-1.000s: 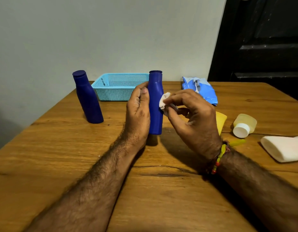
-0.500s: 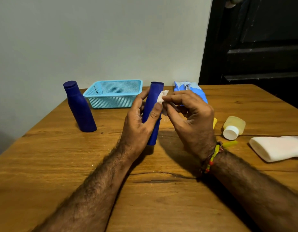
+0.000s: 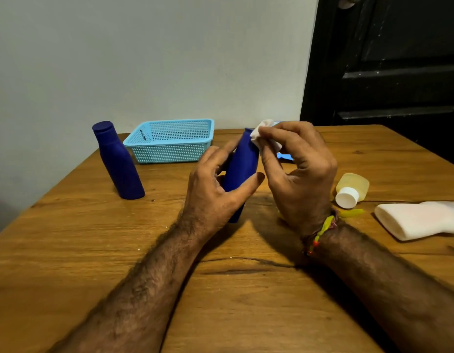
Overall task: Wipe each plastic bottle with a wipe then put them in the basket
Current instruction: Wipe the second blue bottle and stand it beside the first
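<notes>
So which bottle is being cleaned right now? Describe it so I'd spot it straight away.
Start at the light blue basket at the back of the wooden table; just in front and to its right, the two hands meet. The left hand holds a dark blue bottle, tilted, while the right hand presses a white wipe near its top. The other dark blue bottle stands alone, untouched.

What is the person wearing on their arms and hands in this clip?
Both forearms are bare and hairy, with no sleeves or gloves in view. The left hand wears nothing. Below the right hand sits a wrist thread band of yellow, red and dark strands.
</notes>
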